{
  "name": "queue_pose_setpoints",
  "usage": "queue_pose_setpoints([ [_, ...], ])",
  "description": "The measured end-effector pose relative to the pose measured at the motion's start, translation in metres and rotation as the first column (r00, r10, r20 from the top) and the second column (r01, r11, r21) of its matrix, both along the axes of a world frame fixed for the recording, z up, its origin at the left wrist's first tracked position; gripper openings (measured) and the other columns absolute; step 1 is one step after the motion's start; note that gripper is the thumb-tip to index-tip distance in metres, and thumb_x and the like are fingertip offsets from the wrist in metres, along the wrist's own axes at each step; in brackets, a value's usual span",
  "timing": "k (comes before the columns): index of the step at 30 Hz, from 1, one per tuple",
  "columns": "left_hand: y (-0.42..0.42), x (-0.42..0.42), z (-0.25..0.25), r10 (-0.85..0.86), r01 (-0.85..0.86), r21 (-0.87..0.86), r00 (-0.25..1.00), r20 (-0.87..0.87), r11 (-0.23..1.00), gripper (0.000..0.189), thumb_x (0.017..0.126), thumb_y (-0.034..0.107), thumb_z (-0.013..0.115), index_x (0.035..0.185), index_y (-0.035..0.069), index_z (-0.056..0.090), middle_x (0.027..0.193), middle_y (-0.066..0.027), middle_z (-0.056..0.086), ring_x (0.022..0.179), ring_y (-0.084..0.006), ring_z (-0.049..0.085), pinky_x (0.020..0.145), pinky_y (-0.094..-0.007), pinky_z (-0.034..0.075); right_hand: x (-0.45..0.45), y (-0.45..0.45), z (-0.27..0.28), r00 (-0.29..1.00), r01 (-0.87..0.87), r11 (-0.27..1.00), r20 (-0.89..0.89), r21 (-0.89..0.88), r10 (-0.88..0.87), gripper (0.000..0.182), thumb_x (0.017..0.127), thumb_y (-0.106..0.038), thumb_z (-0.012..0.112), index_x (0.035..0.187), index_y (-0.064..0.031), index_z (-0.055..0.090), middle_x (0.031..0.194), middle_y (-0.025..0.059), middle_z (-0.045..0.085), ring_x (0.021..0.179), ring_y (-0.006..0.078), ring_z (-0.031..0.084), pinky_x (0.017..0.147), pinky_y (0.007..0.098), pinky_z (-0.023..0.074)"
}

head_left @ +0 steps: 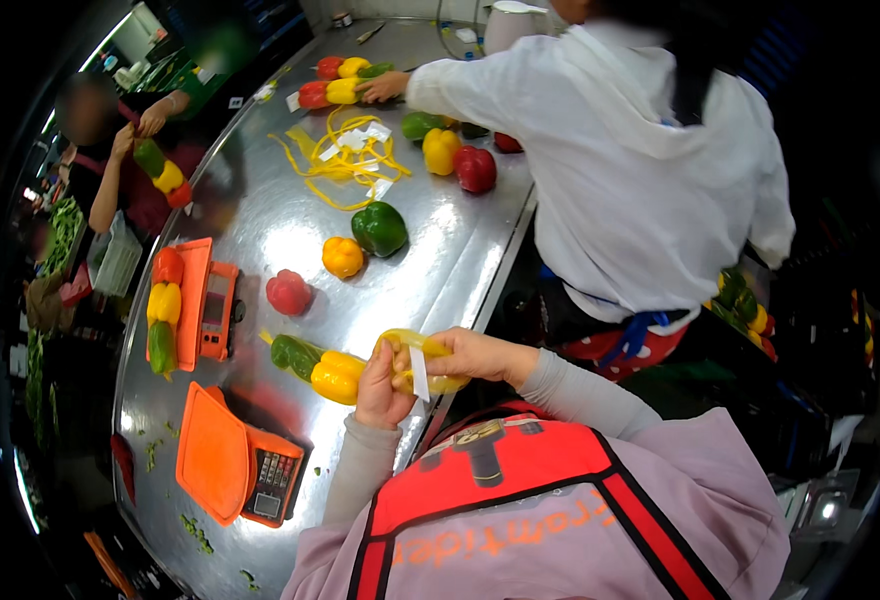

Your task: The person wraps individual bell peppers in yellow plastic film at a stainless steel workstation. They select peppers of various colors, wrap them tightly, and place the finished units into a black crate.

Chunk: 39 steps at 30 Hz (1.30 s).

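My left hand [384,390] grips the gathered part of a yellow mesh sleeve, close to a yellow bell pepper [337,376] inside it. A green bell pepper [295,355] lies in the same sleeve, toward its far end on the metal table [260,405]. My right hand [477,355] holds the loose yellow sleeve end [451,385] near the table's edge. A white paper tag [419,373] hangs between my hands. Beyond them sit a loose red bell pepper [288,292], an orange-yellow bell pepper [343,257] and a green bell pepper [379,229].
Two orange scales [214,457] stand at left; one carries a sleeved trio of peppers [163,304]. Yellow mesh strips with white tags [350,161] lie farther up. A white-sleeved co-worker [605,150] reaches toward packed peppers [327,93]. Across the table another person's hands [139,127] hold a pepper pack.
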State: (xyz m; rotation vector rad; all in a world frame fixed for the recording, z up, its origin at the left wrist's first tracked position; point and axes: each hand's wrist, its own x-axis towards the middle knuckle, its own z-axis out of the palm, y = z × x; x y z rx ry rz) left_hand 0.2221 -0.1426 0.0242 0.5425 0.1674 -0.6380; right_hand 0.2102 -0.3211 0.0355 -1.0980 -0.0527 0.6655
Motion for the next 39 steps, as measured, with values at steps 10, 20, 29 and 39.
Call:
queue_pose_setpoints([
  [10,-0.039,-0.026,-0.014,-0.522,0.497,0.165,0.833,0.185,0.852,0.048,0.094,0.036,0.050,0.131,0.005,0.042,0.122,-0.0086,0.054,0.111,-0.0212,0.055,0.096,-0.0370,0.045,-0.087,-0.021,0.004,0.790,0.612,0.790,-0.038,-0.018,-0.613,0.020,0.089,-0.015,0.061,0.102,-0.0005,0.063,0.080,-0.0013,0.061,0.063,0.0037,0.051,0.057,0.0175,0.0397],
  [20,-0.072,-0.082,-0.004,-0.714,0.694,0.166,0.680,0.171,0.701,0.041,0.085,0.041,0.065,0.107,0.008,0.056,0.096,-0.0002,0.058,0.087,-0.0125,0.056,0.082,-0.0273,0.045,-0.159,-0.042,-0.001,0.683,0.730,0.683,0.008,0.001,-0.730,0.017,0.089,-0.012,0.060,0.101,0.0002,0.063,0.088,0.0016,0.064,0.076,0.0079,0.058,0.070,0.0226,0.0477],
  [29,-0.107,-0.123,-0.008,-0.830,0.805,0.209,0.519,0.204,0.555,0.040,0.081,0.041,0.069,0.101,0.009,0.057,0.094,-0.0003,0.059,0.088,-0.0136,0.057,0.082,-0.0294,0.045,-0.212,-0.072,0.000,0.635,0.770,0.638,0.079,0.002,-0.768,0.015,0.089,-0.009,0.057,0.100,0.0003,0.062,0.087,0.0024,0.064,0.077,0.0078,0.058,0.070,0.0218,0.0472],
  [39,-0.169,-0.204,0.005,-0.885,0.859,0.225,0.422,0.196,0.459,0.045,0.076,0.040,0.074,0.104,0.009,0.056,0.099,-0.0018,0.057,0.093,-0.0156,0.055,0.081,-0.0310,0.045,-0.308,-0.123,-0.003,0.558,0.829,0.555,-0.033,0.073,-0.829,0.014,0.089,-0.008,0.057,0.099,0.0009,0.061,0.088,0.0036,0.064,0.079,0.0088,0.059,0.071,0.0231,0.0482],
])
